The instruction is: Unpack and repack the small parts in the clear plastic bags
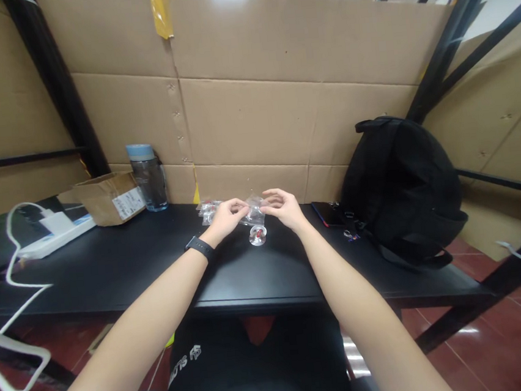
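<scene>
At the left end of the black desk [259,278], a white power strip [57,241] lies slantwise with a white plug [58,223] in it. Next to the right is an open cardboard box [99,202] bearing a printed white label, and just beside that a clear bottle [147,180] with a light blue lid stands upright against the cardboard wall [253,122].

Near the middle, a few clear packets [207,212] with touches of red lie close together at the back, partly hidden by the left hand [228,217]. This hand, with a dark watch [200,248] at its wrist, has thumb and fingertip closed on the left side of a clear plastic bag [255,203]. The bag is thin, crinkled and see-through, catching pale glints; it sits between the two hands, over the back half of the desk. Just below it, toward the person, rests a round clear disc [258,236], glossy, with a bright rim and a red mark at its centre.

The right hand [284,209] is at the bag's right side, fingers curved and slightly spread; whether it grips the film I cannot tell. Farther right, a dark flat object [327,213] lies near a black backpack [405,188].
</scene>
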`<action>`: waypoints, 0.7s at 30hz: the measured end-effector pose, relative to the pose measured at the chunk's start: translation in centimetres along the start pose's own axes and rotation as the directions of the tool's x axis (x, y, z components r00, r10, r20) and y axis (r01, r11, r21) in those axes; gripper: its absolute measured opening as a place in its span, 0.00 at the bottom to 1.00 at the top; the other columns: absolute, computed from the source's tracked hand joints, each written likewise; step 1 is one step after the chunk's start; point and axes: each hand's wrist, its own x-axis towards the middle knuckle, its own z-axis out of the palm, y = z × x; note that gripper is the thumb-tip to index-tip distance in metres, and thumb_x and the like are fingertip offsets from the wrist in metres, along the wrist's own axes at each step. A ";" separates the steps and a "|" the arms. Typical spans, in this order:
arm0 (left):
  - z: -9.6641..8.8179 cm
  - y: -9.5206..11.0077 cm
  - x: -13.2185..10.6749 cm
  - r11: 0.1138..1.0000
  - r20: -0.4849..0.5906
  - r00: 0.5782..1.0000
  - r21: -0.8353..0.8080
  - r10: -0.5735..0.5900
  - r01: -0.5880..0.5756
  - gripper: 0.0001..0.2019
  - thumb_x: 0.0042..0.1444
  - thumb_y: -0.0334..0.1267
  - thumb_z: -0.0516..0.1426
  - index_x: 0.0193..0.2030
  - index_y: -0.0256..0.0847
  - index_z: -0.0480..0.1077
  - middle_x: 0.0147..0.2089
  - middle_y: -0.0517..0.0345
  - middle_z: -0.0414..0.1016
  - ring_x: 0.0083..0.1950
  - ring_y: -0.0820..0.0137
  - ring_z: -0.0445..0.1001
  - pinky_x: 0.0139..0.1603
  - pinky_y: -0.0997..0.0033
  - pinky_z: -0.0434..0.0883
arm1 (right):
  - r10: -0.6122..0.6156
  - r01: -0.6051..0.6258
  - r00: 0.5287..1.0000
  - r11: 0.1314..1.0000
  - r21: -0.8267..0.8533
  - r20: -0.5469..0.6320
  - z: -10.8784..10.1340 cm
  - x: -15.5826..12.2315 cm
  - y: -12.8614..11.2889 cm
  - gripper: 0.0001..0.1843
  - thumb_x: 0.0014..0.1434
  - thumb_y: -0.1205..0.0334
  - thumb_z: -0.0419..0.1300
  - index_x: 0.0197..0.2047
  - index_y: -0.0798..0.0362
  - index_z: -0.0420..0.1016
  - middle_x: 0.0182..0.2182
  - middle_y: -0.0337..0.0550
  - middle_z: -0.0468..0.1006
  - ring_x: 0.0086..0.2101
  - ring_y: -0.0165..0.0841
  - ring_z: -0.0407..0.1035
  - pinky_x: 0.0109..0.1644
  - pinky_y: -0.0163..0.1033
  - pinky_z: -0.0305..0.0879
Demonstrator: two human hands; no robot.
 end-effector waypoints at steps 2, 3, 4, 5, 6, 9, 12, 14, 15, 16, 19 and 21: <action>-0.1 -0.4 0.1 1.000 0.002 1.000 -0.008 -0.011 0.011 0.16 0.54 0.49 0.65 0.38 0.36 0.76 0.40 0.49 0.83 0.42 0.61 0.80 0.47 0.61 0.75 | 0.004 -0.004 1.000 0.999 -0.035 0.024 -0.1 0.1 0.3 0.29 0.43 0.56 0.75 0.49 0.52 0.77 0.37 0.45 0.83 0.40 0.39 0.79 0.49 0.46 0.75; -0.2 -0.6 0.1 1.000 0.017 1.000 -0.004 -0.010 0.010 0.16 0.54 0.49 0.65 0.38 0.36 0.76 0.40 0.49 0.82 0.42 0.61 0.80 0.47 0.61 0.75 | 0.004 -0.003 1.000 0.999 -0.052 0.025 -0.2 0.1 0.4 0.27 0.45 0.56 0.74 0.48 0.52 0.77 0.37 0.45 0.83 0.39 0.39 0.79 0.49 0.46 0.75; -0.2 -0.8 0.1 1.000 0.043 0.999 0.004 -0.011 0.011 0.16 0.54 0.50 0.65 0.38 0.36 0.76 0.40 0.49 0.82 0.42 0.61 0.80 0.46 0.61 0.75 | 0.000 0.001 1.000 0.997 -0.072 0.016 -0.3 0.2 0.4 0.24 0.47 0.56 0.73 0.47 0.52 0.77 0.36 0.45 0.83 0.38 0.39 0.79 0.49 0.46 0.75; -0.3 -0.9 0.1 1.000 0.084 0.996 0.011 -0.018 0.017 0.16 0.54 0.50 0.65 0.38 0.36 0.75 0.39 0.49 0.82 0.42 0.61 0.81 0.46 0.61 0.75 | -0.006 0.006 1.000 0.995 -0.096 0.000 -0.4 0.2 0.5 0.23 0.49 0.56 0.72 0.47 0.52 0.77 0.35 0.44 0.83 0.37 0.38 0.79 0.48 0.46 0.75; -0.3 -1.0 0.1 0.999 0.134 0.990 0.013 -0.034 0.032 0.16 0.54 0.49 0.65 0.39 0.36 0.75 0.38 0.49 0.82 0.41 0.61 0.81 0.45 0.62 0.75 | -0.014 0.011 1.000 0.993 -0.121 -0.022 -0.4 0.3 0.4 0.22 0.50 0.57 0.71 0.48 0.52 0.77 0.33 0.44 0.82 0.36 0.38 0.79 0.48 0.46 0.75; -0.3 -0.9 -0.2 0.995 0.228 0.970 -0.021 -0.086 0.094 0.18 0.56 0.47 0.65 0.47 0.39 0.69 0.34 0.54 0.82 0.39 0.64 0.81 0.43 0.64 0.75 | -0.033 0.020 0.997 0.987 -0.158 -0.076 -0.6 0.3 0.3 0.26 0.51 0.58 0.69 0.53 0.51 0.74 0.32 0.42 0.82 0.34 0.37 0.78 0.46 0.45 0.75; -0.1 -0.3 -0.6 0.994 0.200 0.979 -0.092 -0.039 0.059 0.23 0.57 0.43 0.64 0.53 0.43 0.59 0.34 0.60 0.80 0.37 0.68 0.80 0.41 0.69 0.74 | -0.025 0.011 0.994 0.992 -0.126 -0.110 -0.5 0.2 0.3 0.29 0.52 0.57 0.68 0.57 0.49 0.69 0.33 0.41 0.81 0.35 0.36 0.79 0.46 0.44 0.75; 0.1 0.2 -0.7 0.991 0.179 0.984 -0.131 0.026 -0.002 0.25 0.56 0.41 0.65 0.54 0.43 0.57 0.39 0.57 0.80 0.40 0.69 0.80 0.42 0.70 0.74 | -0.001 -0.008 0.995 0.996 -0.090 -0.104 -0.4 0.1 0.3 0.30 0.51 0.56 0.69 0.56 0.48 0.66 0.33 0.39 0.81 0.35 0.36 0.79 0.44 0.44 0.75; 0.2 0.4 -0.8 0.989 0.166 0.985 -0.142 0.055 -0.031 0.25 0.56 0.41 0.65 0.55 0.43 0.57 0.43 0.54 0.80 0.42 0.68 0.80 0.43 0.69 0.74 | 0.012 -0.018 0.996 0.997 -0.072 -0.090 -0.3 0.0 0.4 0.30 0.51 0.55 0.70 0.55 0.47 0.65 0.33 0.39 0.81 0.34 0.36 0.79 0.43 0.43 0.75; 0.2 0.7 -0.7 0.988 0.147 0.986 -0.140 0.079 -0.059 0.24 0.56 0.40 0.65 0.55 0.43 0.59 0.47 0.51 0.79 0.44 0.68 0.80 0.45 0.68 0.74 | 0.024 -0.028 0.997 0.998 -0.058 -0.071 -0.3 0.0 0.4 0.30 0.50 0.55 0.70 0.54 0.47 0.65 0.32 0.38 0.80 0.33 0.36 0.79 0.42 0.43 0.75; 0.2 1.3 -0.6 0.990 0.131 0.982 -0.046 0.136 -0.131 0.15 0.60 0.42 0.61 0.51 0.39 0.70 0.49 0.48 0.79 0.46 0.65 0.79 0.49 0.64 0.75 | 0.049 -0.051 0.998 0.997 -0.056 -0.032 -0.1 -0.1 0.4 0.31 0.48 0.53 0.72 0.51 0.46 0.64 0.31 0.37 0.79 0.30 0.36 0.78 0.38 0.41 0.74; 0.1 1.4 -0.5 0.986 0.176 0.972 0.035 0.155 -0.164 0.12 0.61 0.41 0.60 0.48 0.38 0.77 0.48 0.48 0.80 0.46 0.63 0.79 0.50 0.62 0.75 | 0.051 -0.053 0.998 0.996 -0.072 -0.034 0.0 -0.1 0.4 0.29 0.48 0.52 0.72 0.50 0.46 0.64 0.30 0.36 0.78 0.29 0.36 0.77 0.35 0.40 0.73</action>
